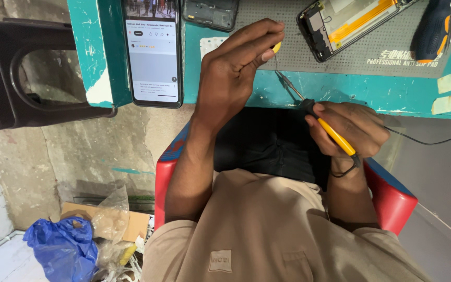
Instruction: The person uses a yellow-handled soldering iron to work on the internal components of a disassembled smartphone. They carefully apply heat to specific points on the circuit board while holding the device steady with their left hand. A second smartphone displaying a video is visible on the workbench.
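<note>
Two hands were at work. The left hand point(236, 73) was raised in front of the teal table point(340, 94). Its fingers were curled shut and pinched one small yellow piece point(276, 47) between thumb and fingertip. One thin wire point(276, 65) hung down from that piece.

The right hand point(348, 128) was closed around one soldering iron point(327, 128). The iron had a yellow handle and a black collar. It sat just in front of the table edge, above the person's lap. Its long side ran slanted, from lower right to upper left. The metal tip point(291, 86) pointed up and left, toward the wire under the left hand. One black cord point(429, 141) ran off from the handle end to the right.

There were three phones on the table. One whole phone point(153, 52) lay with its screen lit. One opened phone point(345, 21) lay on the one grey mat point(288, 26) with its insides showing. One dark phone back point(211, 13) lay at the top edge of the mat. One blue and orange tool point(434, 28) lay on the right side of the mat.

The person sat on one red chair point(392, 201). One black chair point(22, 73) stood on the left. One blue bag point(61, 248) lay on the floor beside one cardboard box point(137, 222).
</note>
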